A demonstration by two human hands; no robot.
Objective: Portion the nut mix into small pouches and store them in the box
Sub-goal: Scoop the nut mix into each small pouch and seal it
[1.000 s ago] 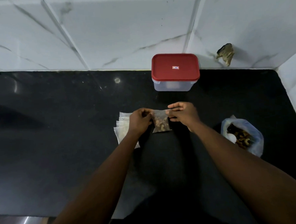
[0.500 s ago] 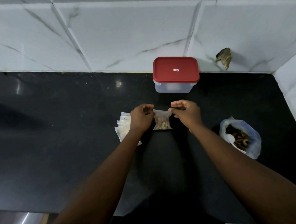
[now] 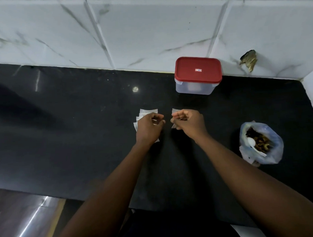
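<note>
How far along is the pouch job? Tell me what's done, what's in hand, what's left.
Done: nothing clearly stored; the red-lidded box is closed, its contents unclear. In hand: the right hand pinches one small pouch; the left hand is curled over the stack of empty pouches. Left: those empties, plus the nut mix in the plastic bag with its white spoon.

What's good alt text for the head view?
Over a black counter, the right hand holds a pouch; the left hand curls above a pouch stack. A red-lidded box stands closed behind; a nut bag with a spoon sits right.
</note>
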